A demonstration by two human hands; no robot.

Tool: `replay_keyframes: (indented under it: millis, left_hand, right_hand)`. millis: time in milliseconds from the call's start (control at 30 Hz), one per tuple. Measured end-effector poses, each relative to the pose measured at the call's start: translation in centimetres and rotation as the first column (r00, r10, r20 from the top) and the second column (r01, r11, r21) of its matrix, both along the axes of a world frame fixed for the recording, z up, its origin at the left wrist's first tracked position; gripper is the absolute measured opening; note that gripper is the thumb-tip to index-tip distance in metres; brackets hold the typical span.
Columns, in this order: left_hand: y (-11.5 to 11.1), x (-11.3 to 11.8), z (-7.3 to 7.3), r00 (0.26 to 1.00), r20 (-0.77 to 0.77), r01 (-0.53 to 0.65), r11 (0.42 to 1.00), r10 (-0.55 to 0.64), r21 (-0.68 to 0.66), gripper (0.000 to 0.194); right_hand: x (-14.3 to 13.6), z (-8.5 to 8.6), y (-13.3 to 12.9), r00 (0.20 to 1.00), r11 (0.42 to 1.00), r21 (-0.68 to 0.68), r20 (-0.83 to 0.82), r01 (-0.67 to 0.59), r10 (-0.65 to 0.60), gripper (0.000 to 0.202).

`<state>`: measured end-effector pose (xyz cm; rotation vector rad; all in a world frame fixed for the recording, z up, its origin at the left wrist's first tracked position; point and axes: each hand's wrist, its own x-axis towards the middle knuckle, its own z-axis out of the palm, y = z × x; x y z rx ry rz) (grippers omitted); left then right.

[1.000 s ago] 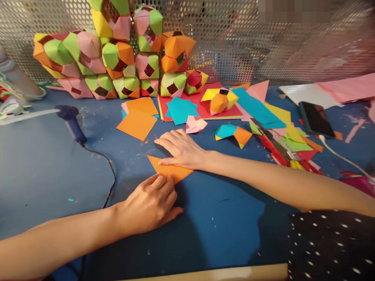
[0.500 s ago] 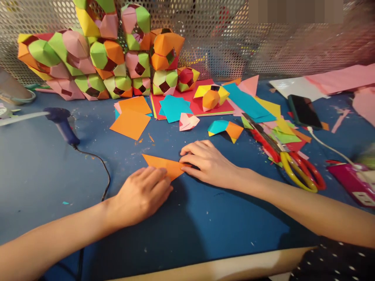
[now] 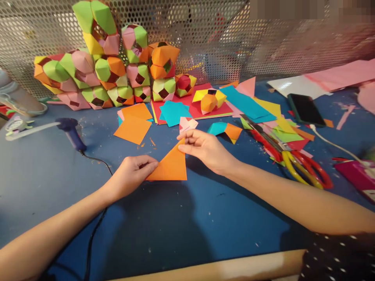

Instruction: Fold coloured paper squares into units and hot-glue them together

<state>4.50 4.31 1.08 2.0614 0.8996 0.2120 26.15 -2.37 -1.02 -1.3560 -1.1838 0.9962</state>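
Between my hands is an orange folded paper triangle (image 3: pixel 172 166), its long edge slanting up to the right. My left hand (image 3: pixel 131 173) pinches the lower left corner between thumb and fingers. The top right corner is pinched by my right hand (image 3: pixel 206 150). Just beyond lie a small pink folded paper (image 3: pixel 187 124) and a joined blue and orange folded piece (image 3: pixel 225 129). Flat orange paper squares (image 3: pixel 133 130) lie past my left hand, and blue squares (image 3: pixel 175 113) rest on a red paper stack (image 3: pixel 205 113).
Folded paper balls (image 3: pixel 113 70) are stacked against a perforated metal screen (image 3: pixel 199 39). A blue glue gun (image 3: pixel 73 134) with its cord lies left. To the right are large scissors (image 3: pixel 288 156) on paper scraps, a phone (image 3: pixel 306 110) on a cable and a magenta device (image 3: pixel 356 175).
The orange triangle has been turned, so one corner points up to the right. My left hand has shifted to its left corner, and my right hand now grips the upper corner.
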Motion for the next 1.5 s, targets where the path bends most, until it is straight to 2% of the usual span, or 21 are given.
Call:
replay_keyframes:
  millis: [100,300,467,533,600,733,867,933,1000,1100,1167,1300,1500]
  left_hand:
    - [-0.1,0.3,-0.1,0.994,0.053,-0.093,0.995,0.096,-0.043,0.037]
    - [-0.6,0.5,-0.1,0.985,0.107,-0.125,0.986,0.137,-0.107,0.033]
    - [-1.0,0.5,-0.4,0.959,0.15,-0.212,0.959,0.241,-0.189,0.034]
    - [-1.2,0.5,-0.4,0.954,0.149,-0.221,0.946,0.259,-0.236,0.033]
    - [-1.4,0.6,-0.4,0.951,0.146,-0.224,0.933,0.273,-0.281,0.032]
    - [-1.7,0.6,-0.3,0.942,0.174,-0.211,0.91,0.286,-0.357,0.03]
    - [-1.7,0.6,-0.2,0.934,0.153,-0.254,0.9,0.324,-0.355,0.032]
    - [-1.6,0.5,-0.3,0.918,0.181,-0.273,0.893,0.353,-0.358,0.032]
    - [-1.4,0.4,-0.5,0.887,0.242,-0.289,0.882,0.392,-0.372,0.032]
    - [-1.2,0.5,-0.9,0.814,0.344,-0.315,0.853,0.468,-0.416,0.029]
    - [-1.2,0.6,-1.0,0.795,0.367,-0.278,0.828,0.483,-0.487,0.028]
    - [-1.3,0.7,-1.0,0.855,0.316,-0.129,0.759,0.411,-0.638,0.027]
    - [-1.1,0.3,-0.8,0.866,0.342,0.01,0.672,0.364,-0.74,0.023]
  right_hand:
    - [-1.0,-0.3,1.0,0.984,0.999,-0.027,-0.17,0.043,-0.047,0.026]
    - [-3.0,0.3,1.6,0.992,1.0,0.016,-0.127,0.017,-0.014,0.029]
    - [-4.3,-0.2,1.4,0.958,0.987,-0.077,-0.262,-0.14,0.115,0.029]
    - [-4.7,-0.5,1.3,0.959,0.98,-0.126,-0.26,-0.152,0.115,0.027]
    - [-4.8,-0.6,1.3,0.96,0.986,-0.128,-0.271,-0.107,0.069,0.025]
    - [-4.2,-0.1,2.0,0.945,1.0,-0.02,-0.327,-0.004,-0.003,0.02]
    - [-2.9,0.5,2.8,0.911,0.991,0.058,-0.402,0.12,-0.087,0.017]
    - [-2.3,0.6,2.9,0.887,0.989,0.059,-0.452,0.133,-0.093,0.021]
    - [-2.2,0.6,2.7,0.897,0.999,0.008,-0.441,0.034,-0.027,0.025]
    - [-2.7,0.4,1.9,0.951,0.981,-0.112,-0.284,-0.158,0.121,0.028]
    - [-3.1,0.2,1.5,0.969,0.975,-0.137,-0.198,-0.175,0.146,0.028]
    - [-3.1,0.0,1.7,0.983,0.996,-0.071,-0.179,-0.058,0.045,0.029]
    - [-1.6,0.0,2.5,0.99,1.0,-0.012,-0.143,-0.008,0.006,0.029]
